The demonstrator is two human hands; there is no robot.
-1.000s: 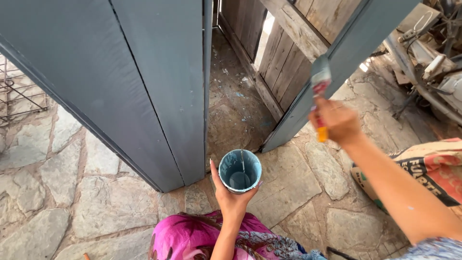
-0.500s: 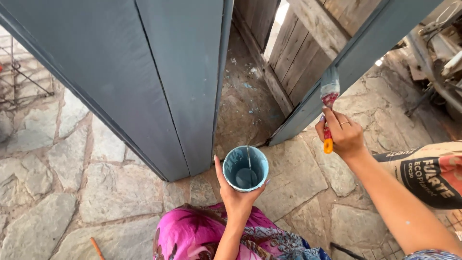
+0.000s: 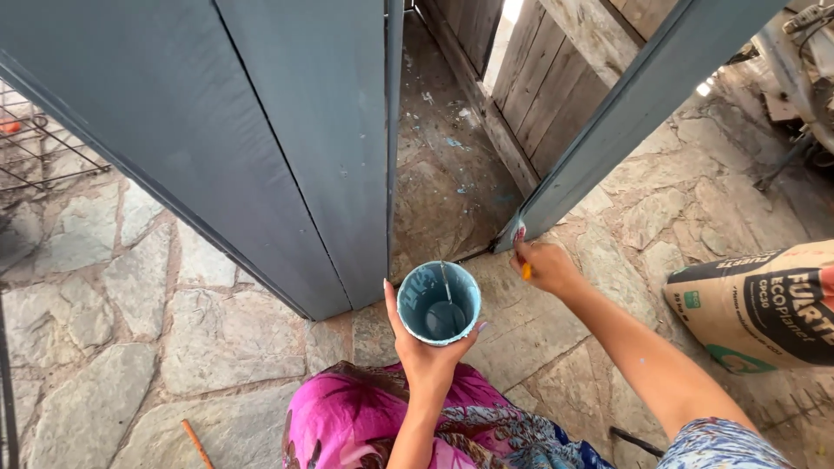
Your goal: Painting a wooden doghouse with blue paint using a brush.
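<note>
Left hand: your left hand (image 3: 427, 352) is cupped from below around the paint cup (image 3: 439, 302), fingers wrapped up its sides, holding it upright.
Right hand: your right hand (image 3: 543, 265) is closed on the paintbrush (image 3: 521, 252), well to the right of the cup; the two hands are apart.
Paint cup: round and open-topped, blue-grey paint on its inner wall and bottom, a thin stick leaning inside it.
Paintbrush: orange handle showing under your fingers, bristles up against the foot of the grey door frame post (image 3: 625, 113), right of the cup.
Grey door: the painted door (image 3: 261, 130) stands just above and left of the cup.
Ground: stone paving (image 3: 217, 330) lies under and around the cup.
Sack: a paper sack (image 3: 764, 304) lies far right of the cup.
Clothing: pink patterned fabric (image 3: 347, 417) shows just below the cup.
</note>
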